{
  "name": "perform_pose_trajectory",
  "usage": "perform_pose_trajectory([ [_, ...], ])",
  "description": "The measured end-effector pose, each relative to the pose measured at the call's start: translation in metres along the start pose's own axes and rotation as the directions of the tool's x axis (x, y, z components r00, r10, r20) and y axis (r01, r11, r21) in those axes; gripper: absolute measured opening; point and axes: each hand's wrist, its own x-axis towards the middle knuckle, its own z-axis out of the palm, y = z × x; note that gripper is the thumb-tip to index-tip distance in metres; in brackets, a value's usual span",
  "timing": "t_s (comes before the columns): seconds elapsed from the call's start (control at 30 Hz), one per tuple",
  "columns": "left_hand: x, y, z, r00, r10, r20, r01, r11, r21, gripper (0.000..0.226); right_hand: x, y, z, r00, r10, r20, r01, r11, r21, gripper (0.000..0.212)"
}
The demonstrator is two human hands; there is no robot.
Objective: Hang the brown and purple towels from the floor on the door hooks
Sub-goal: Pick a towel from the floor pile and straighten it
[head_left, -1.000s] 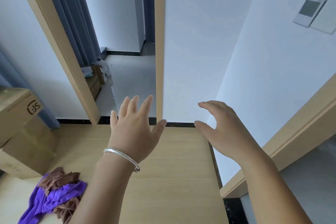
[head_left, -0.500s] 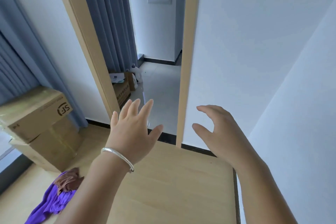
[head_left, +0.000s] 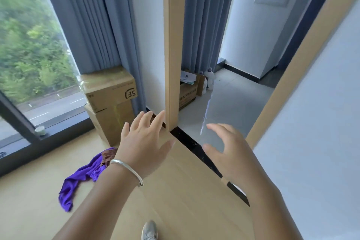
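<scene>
Two towels [head_left: 85, 175] are heaped together on the floor [head_left: 191, 191] at lower left, just left of the left forearm. Stacked boxes [head_left: 111, 101] are set behind them, before the curtain [head_left: 93, 19], with the window [head_left: 33, 48] at far left. A door frame [head_left: 172, 45] is seen at centre; the door [head_left: 315, 122] is placed at right. Both hands [head_left: 144, 142] [head_left: 231, 156] are held mid-frame above the floor.

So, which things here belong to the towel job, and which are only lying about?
For the job: purple towel, brown towel, both on the floor; left hand and right hand, both empty.
Lying about: cardboard boxes, white bottles, small cup.
</scene>
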Motion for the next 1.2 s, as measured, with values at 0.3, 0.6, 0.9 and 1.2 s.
perform_pose_trajectory([
  [0.3,0.088,-0.148,0.001,0.957,-0.287,-0.031,0.285,0.956,-0.075,0.077,0.171,-0.073,0.111,0.93,-0.241,0.278,0.261,0.964,-0.039,0.052],
  [0.6,0.13,-0.32,0.012,0.801,-0.597,-0.053,0.584,0.797,-0.151,0.075,0.313,-0.176,0.269,0.693,-0.395,0.603,0.51,0.86,-0.023,0.057],
  [0.9,0.076,-0.427,0.027,0.508,-0.861,-0.003,0.854,0.505,-0.125,0.074,0.339,-0.228,0.409,0.426,-0.408,0.807,0.604,0.793,0.082,0.065],
  [1.2,0.071,-0.482,0.117,0.286,-0.953,0.099,0.957,0.28,-0.075,0.073,0.379,-0.206,0.554,0.171,-0.39,0.905,0.718,0.678,0.156,0.071],
])
